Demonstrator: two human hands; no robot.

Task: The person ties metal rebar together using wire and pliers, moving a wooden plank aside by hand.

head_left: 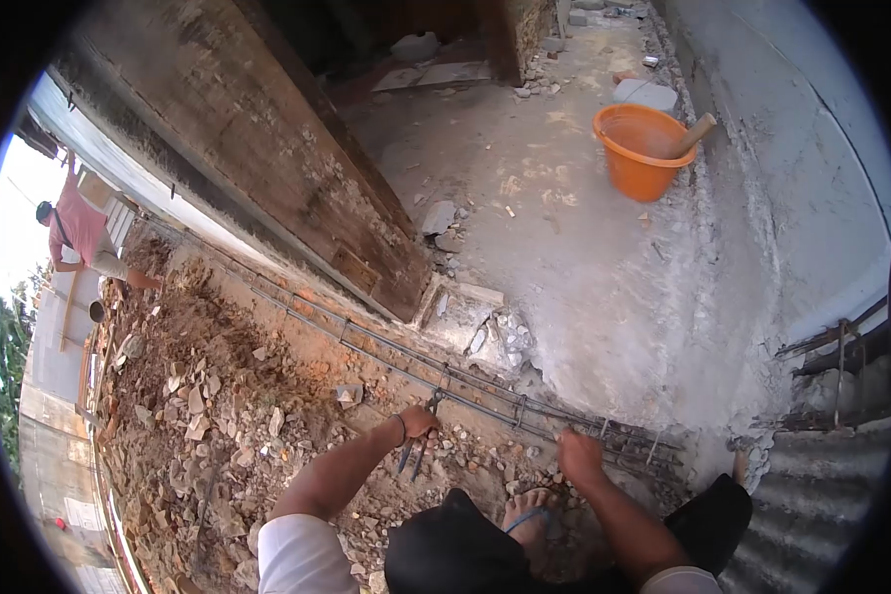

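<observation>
My left hand (419, 423) is closed around a pair of dark pincers (407, 456). The handles stick out below the fist, and the jaws point up toward a long rebar cage (480, 404). Close to the cage's near bars, my right hand (578, 455) has its fingers curled in. Anything inside that grip is hidden or too thin to make out. The cage is made of thin parallel steel bars joined by stirrups. It runs along a trench at the foot of the wall, from the upper left to the lower right.
Rubble and loose soil (208, 396) cover the ground at left. An orange bucket (636, 158) with a wooden handle in it stands on the concrete floor. A wooden post (267, 148) rises beside the cage. Corrugated sheet (812, 505) lies lower right. Another person (84, 228) is at far left.
</observation>
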